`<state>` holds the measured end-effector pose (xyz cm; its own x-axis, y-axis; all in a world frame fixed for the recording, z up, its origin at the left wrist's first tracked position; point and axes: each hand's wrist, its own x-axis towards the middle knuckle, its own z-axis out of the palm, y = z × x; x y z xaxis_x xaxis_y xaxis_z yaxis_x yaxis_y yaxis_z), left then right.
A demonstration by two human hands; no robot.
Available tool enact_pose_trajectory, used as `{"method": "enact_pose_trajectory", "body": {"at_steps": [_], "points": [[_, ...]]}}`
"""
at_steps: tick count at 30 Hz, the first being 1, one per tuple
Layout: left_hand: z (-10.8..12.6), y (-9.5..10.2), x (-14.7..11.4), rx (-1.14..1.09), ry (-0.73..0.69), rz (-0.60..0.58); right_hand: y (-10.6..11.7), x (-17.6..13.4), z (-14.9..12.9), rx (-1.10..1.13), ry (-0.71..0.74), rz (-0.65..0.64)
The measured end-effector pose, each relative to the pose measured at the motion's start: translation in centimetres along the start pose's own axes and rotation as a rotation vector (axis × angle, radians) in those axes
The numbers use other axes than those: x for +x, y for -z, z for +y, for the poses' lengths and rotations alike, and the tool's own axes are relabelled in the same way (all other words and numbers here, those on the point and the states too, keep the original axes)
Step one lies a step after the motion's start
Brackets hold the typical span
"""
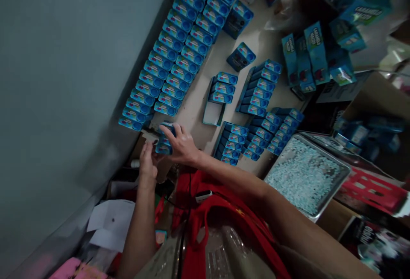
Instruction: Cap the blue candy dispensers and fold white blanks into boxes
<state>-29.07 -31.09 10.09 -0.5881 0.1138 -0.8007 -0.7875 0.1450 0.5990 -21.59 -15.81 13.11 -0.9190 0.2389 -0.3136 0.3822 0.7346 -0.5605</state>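
Observation:
My right hand (181, 142) grips a small stack of blue boxes (165, 140) at the near end of the pale table (221, 55). My left hand (147, 159) rests beside it, fingers touching a small white box flap (149, 136) next to the stack. Just beyond the hands, two long rows of identical blue boxes (174, 53) run along the grey wall. Further right lie open trays partly filled with blue boxes (221, 95), (258, 87), (232, 142).
A metal tray of small pale pieces (304, 174) sits to the right. Taller blue cartons (307, 57) stand at the back right. Red cloth (205, 210) and white papers (110, 223) lie below my arms. A grey wall (64, 78) fills the left.

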Motion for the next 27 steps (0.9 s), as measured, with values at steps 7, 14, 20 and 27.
{"method": "enact_pose_trajectory", "body": {"at_steps": [7,14,20,27], "points": [[-1.8,-9.5,-3.3,-0.059,0.013,-0.411,4.5,-6.2,8.0,-0.138,0.048,0.254],[-4.4,-17.0,-1.1,0.108,-0.208,-0.593,4.8,-6.5,16.9,-0.227,0.097,0.321],[-6.9,-15.9,1.2,0.580,-0.562,-0.529,3.1,-7.3,17.8,-0.278,0.014,0.394],[-5.3,-18.0,3.0,0.884,-1.023,-0.582,5.3,-5.6,17.0,-0.266,-0.076,0.269]]}}
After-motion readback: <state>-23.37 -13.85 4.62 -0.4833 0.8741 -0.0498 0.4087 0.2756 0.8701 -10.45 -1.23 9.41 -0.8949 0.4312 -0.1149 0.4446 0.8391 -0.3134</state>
